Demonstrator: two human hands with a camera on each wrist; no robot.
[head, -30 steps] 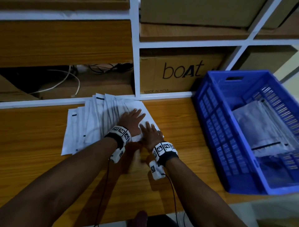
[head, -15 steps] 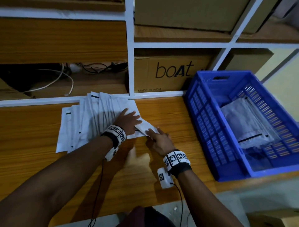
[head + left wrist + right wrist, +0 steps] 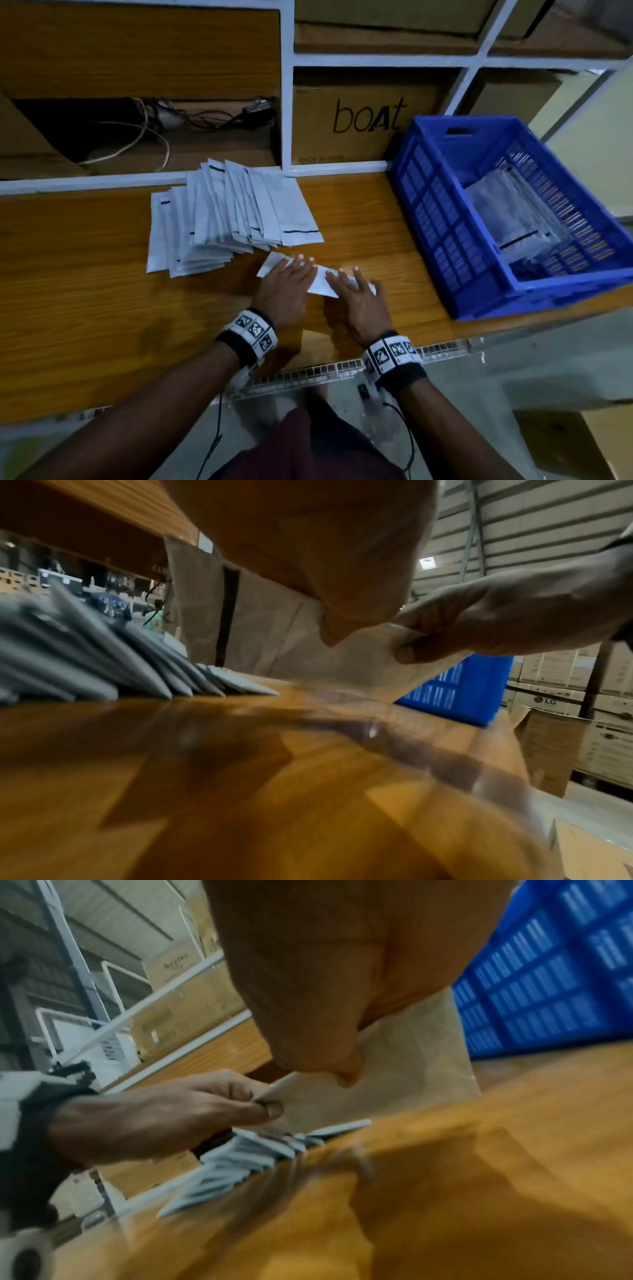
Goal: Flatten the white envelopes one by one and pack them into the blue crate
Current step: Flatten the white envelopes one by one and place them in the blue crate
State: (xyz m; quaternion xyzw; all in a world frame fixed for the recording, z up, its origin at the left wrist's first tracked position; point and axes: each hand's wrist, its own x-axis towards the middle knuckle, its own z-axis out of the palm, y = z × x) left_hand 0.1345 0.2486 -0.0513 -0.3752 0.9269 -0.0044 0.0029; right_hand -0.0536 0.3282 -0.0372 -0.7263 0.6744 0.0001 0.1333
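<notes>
One white envelope (image 3: 320, 279) is off the pile, just in front of it, held between both hands above the wooden shelf top. My left hand (image 3: 291, 272) pinches its left end between thumb and fingers, as the right wrist view shows (image 3: 267, 1104). My right hand (image 3: 349, 279) grips the right end, thumb under and fingers on top (image 3: 421, 639). The fanned pile of white envelopes (image 3: 233, 216) lies behind the hands. The blue crate (image 3: 442, 219) stands to the right with several envelopes (image 3: 507, 216) lying inside.
A "boAt" cardboard box (image 3: 363, 116) sits in the shelf bay behind, and loose cables (image 3: 154, 130) lie in the bay to its left. The shelf's front edge (image 3: 325, 371) runs just under my wrists. Stacked cartons (image 3: 582, 696) stand beyond the crate.
Both hands were pressing on the pile's right side. The right hand then pulled one envelope out, and now both hands hold it nearer the front edge, apart from the pile.
</notes>
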